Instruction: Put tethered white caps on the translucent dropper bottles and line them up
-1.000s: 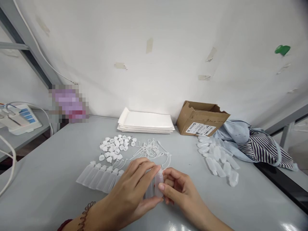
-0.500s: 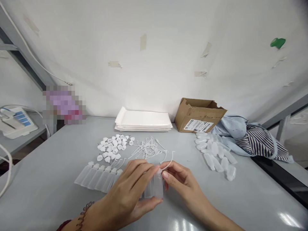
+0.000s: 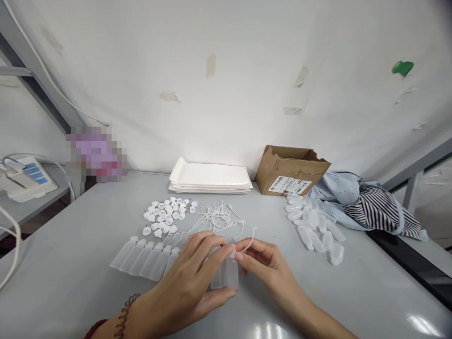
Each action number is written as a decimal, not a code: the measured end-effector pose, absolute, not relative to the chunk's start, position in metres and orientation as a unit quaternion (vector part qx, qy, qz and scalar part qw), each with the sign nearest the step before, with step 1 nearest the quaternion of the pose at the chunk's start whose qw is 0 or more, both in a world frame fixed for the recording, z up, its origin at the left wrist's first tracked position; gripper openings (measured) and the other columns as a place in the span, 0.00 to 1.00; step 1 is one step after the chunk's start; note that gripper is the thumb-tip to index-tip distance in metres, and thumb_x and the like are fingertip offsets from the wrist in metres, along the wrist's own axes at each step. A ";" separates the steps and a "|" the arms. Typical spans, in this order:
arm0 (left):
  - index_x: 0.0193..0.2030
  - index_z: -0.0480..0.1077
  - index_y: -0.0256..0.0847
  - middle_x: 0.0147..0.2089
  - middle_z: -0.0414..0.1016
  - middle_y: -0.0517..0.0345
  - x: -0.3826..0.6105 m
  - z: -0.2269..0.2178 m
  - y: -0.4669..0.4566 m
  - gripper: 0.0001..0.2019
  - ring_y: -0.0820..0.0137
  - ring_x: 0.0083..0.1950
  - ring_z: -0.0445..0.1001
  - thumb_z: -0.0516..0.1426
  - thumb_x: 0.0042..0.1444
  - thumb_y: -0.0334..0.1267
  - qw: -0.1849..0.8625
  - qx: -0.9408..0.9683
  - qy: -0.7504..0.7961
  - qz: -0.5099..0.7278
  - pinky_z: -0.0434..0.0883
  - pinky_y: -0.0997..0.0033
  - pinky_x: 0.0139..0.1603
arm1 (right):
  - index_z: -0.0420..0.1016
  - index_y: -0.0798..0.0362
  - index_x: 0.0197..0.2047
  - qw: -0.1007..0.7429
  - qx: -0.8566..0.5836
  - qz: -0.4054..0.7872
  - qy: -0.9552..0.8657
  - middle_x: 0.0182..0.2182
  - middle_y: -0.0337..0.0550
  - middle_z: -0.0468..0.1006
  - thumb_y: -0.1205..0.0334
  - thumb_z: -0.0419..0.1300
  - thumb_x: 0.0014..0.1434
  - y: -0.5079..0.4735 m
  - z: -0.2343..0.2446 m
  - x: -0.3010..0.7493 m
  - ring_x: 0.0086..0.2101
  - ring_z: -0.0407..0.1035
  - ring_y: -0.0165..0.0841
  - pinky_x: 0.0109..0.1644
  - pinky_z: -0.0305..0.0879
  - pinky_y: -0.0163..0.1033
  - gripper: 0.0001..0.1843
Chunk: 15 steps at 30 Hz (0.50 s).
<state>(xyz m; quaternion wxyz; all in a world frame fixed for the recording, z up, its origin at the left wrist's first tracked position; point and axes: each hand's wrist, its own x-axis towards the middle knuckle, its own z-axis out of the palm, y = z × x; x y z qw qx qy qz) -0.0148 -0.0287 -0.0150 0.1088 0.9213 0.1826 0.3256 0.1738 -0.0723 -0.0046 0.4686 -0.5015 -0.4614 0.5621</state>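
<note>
My left hand [image 3: 192, 278] is closed round a small translucent squeeze bottle [image 3: 232, 275], fingertips at its neck and thumb under its base. Another bottle [image 3: 216, 273] stands against it, partly behind my fingers. Finger and thumb of my right hand [image 3: 266, 263] pinch a thin white plastic strap [image 3: 251, 239] at the bottle's neck; its free tail sticks up to the right. The strap's lower end is hidden by my fingers. Left of my left hand lies a row of bottles [image 3: 136, 258], several with straps at the neck.
Behind my hands lie a tangle of loose white straps [image 3: 221, 217] and a heap of white caps [image 3: 165, 214]. Loose bottles [image 3: 314, 219] are scattered at right, before a cardboard box [image 3: 291, 172] and crumpled cloth [image 3: 374, 205]. White padded envelopes [image 3: 212, 176] lie by the wall.
The strap's tail has dipped slightly and my right fingers have shifted a little at the bottle's neck. Both hands keep their hold. The whole view has moved slightly.
</note>
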 end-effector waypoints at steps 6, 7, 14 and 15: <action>0.59 0.59 0.38 0.50 0.67 0.47 -0.014 -0.015 -0.032 0.26 0.58 0.53 0.65 0.60 0.54 0.27 0.167 0.919 0.192 0.302 0.70 0.57 0.53 | 0.78 0.54 0.30 0.441 -0.504 0.585 -0.457 0.23 0.36 0.71 0.50 0.67 0.51 -0.069 -0.007 0.176 0.25 0.61 0.27 0.33 0.59 0.34 0.15; 0.59 0.59 0.38 0.50 0.67 0.47 -0.014 -0.015 -0.032 0.26 0.59 0.53 0.65 0.59 0.54 0.27 0.170 0.918 0.192 0.302 0.70 0.58 0.53 | 0.78 0.54 0.30 0.439 -0.504 0.591 -0.452 0.23 0.36 0.72 0.50 0.67 0.50 -0.068 -0.008 0.176 0.25 0.62 0.27 0.33 0.59 0.35 0.15; 0.57 0.60 0.38 0.49 0.68 0.49 -0.013 -0.018 -0.028 0.28 0.58 0.51 0.65 0.63 0.49 0.25 0.179 0.922 0.199 0.281 0.70 0.57 0.51 | 0.71 0.51 0.38 0.493 -0.481 0.625 -0.368 0.30 0.36 0.77 0.59 0.73 0.43 -0.064 -0.014 0.178 0.32 0.70 0.29 0.40 0.62 0.36 0.20; 0.57 0.61 0.39 0.49 0.68 0.49 -0.012 -0.018 -0.028 0.29 0.58 0.51 0.65 0.63 0.49 0.25 0.176 0.922 0.203 0.278 0.70 0.56 0.51 | 0.70 0.50 0.40 0.493 -0.481 0.631 -0.357 0.30 0.35 0.78 0.60 0.74 0.42 -0.063 -0.015 0.178 0.32 0.70 0.29 0.41 0.62 0.36 0.23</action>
